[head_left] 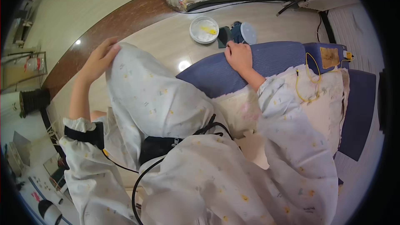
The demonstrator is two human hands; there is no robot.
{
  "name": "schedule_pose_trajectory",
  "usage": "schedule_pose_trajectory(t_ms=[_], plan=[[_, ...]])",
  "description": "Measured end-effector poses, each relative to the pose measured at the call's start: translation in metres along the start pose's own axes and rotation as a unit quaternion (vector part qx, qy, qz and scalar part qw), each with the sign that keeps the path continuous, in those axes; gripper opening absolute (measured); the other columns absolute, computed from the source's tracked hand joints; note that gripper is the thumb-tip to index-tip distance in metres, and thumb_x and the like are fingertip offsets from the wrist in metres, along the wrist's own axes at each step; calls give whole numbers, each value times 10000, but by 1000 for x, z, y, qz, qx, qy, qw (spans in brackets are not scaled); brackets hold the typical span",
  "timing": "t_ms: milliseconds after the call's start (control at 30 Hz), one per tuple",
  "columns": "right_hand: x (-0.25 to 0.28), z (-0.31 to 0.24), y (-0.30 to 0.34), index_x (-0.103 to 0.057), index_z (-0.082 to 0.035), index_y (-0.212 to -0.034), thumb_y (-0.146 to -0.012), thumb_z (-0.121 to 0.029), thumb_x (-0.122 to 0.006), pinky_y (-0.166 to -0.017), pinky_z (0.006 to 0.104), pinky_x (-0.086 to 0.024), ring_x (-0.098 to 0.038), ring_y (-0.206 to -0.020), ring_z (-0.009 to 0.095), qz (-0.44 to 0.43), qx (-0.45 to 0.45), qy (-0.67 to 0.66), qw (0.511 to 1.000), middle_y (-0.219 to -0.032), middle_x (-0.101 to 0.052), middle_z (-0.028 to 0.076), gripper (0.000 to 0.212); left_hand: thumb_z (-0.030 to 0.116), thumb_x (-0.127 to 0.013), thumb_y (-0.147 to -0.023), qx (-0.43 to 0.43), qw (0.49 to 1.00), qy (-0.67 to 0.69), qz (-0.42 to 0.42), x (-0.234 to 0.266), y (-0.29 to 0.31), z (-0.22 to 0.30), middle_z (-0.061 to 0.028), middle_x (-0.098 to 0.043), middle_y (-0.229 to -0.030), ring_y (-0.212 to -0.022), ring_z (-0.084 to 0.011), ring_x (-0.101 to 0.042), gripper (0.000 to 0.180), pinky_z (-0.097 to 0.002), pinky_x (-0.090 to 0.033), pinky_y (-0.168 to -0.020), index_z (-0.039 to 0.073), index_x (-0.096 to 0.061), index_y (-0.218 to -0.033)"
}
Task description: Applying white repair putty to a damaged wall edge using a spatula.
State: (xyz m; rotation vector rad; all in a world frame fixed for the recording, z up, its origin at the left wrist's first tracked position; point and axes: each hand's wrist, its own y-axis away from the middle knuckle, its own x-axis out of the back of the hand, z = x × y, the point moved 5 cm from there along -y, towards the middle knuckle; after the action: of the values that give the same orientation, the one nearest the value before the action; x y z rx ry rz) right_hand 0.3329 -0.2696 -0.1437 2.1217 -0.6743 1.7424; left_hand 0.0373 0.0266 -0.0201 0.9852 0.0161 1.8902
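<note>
Your left hand pinches the cloth at ten o'clock, right hand fingers curl flat on the cushion; tugging could sweep the bowl at twelve.

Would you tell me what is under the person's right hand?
The right hand rests on a blue ribbed cushion, beside a pale worn pad. Whatever lies beneath the cushion is covered.
</note>
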Motion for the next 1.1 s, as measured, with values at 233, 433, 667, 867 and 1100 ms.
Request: schedule_pose_trajectory(t_ms=[233,433,667,867,1100], plan=[[-9,8,-9,-571,-84,-815,-824,-227,-533,-774,395,-399,-583,-774,259,77,46,-22,996,-740,-624,86,148,404,-541,-922,-62,989,-115,-68,-44,-124,62,-200,-505,-1328,-1229,-319,-490,560,-372,-394,-1018,20,-467,-1323],[-16,11,-7,-583,-93,-846,-831,-235,-542,-791,387,-394,-562,-798,245,90,41,-31,995,-752,-611,73,148,434,-538,-917,-35,978,-140,-150,-69,-170,103,-203,-477,-1359,-1259,-344,-460,613,-397,-369,-1045,18,-429,-1353],[-19,13,-5,-587,-110,-841,-812,-244,-564,-790,376,-395,-546,-790,234,87,26,-31,995,-731,-589,58,139,423,-535,-923,-17,951,-228,-209,-55,-218,102,-189,-418,-1419,-1304,-337,-415,652,-392,-350,-1065,6,-367,-1396],[-26,13,-7,-586,-93,-819,-767,-226,-594,-804,382,-399,-544,-805,242,70,18,-32,997,-761,-587,68,143,381,-554,-926,-105,950,-207,-210,-42,-249,143,-202,-412,-1419,-1299,-326,-420,648,-381,-350,-1062,-15,-352,-1397],[-25,13,-2,-593,-78,-836,-766,-221,-592,-862,392,-396,-548,-836,256,118,-1,-33,992,-788,-590,90,159,421,-530,-934,-156,924,-282,-205,-25,-221,191,-213,-389,-1421,-1343,-326,-347,621,-423,-300,-1095,58,-362,-1410]])
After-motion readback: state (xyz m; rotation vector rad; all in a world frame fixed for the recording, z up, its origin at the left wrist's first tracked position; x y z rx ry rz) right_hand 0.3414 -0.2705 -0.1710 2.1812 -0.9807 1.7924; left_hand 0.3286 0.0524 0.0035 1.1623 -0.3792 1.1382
